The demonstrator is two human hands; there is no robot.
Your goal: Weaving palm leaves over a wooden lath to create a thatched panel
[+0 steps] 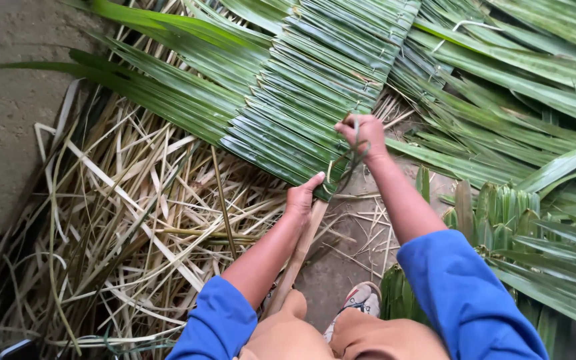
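My left hand [300,197] grips the near end of the stitched green palm-leaf panel [315,87] on its wooden rod [298,257]. Right hand [364,135] pinches a thin green tie strip [345,167]. Risks: overtight pull snaps strip; loosened grip lets last leaves slide.

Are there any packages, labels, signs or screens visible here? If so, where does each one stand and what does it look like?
None: no package, label, sign or screen shows in this view.
Only plant material and the person are seen: a panel of folded green palm leaves, dry pale strips on the ground, and a wooden stick.
The left hand touches the panel's edge; the right hand pinches a thin green strip.
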